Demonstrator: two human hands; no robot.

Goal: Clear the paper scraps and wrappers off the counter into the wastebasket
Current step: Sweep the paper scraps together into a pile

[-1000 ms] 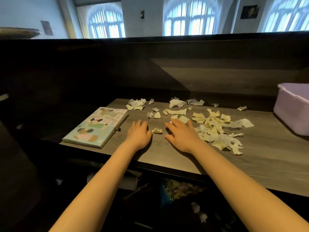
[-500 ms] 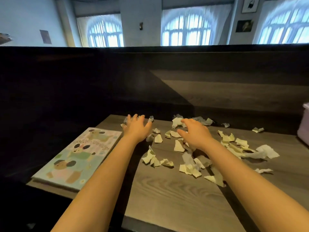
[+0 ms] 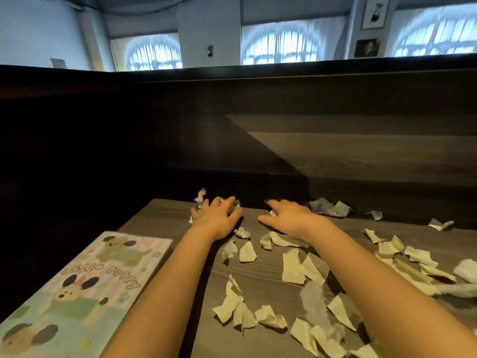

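Several torn pale-yellow and white paper scraps (image 3: 291, 267) lie scattered over the dark wood counter (image 3: 165, 218), mostly at the centre and right. My left hand (image 3: 215, 218) lies palm down at the far edge, fingers spread over a few small white scraps (image 3: 200, 195). My right hand (image 3: 290, 215) reaches alongside it, fingers apart, resting over scraps near the back wall. Neither hand holds anything that I can see. More crumpled white pieces (image 3: 330, 206) lie to the right along the back. No wastebasket is in view.
A picture book with puppies on its cover (image 3: 85, 288) lies flat at the left of the counter. A tall dark wooden back panel (image 3: 284, 125) rises right behind the scraps.
Both hands have stretched from the near middle of the counter to its far edge. The view has moved forward and left, so the pink bin at the right has left the frame.
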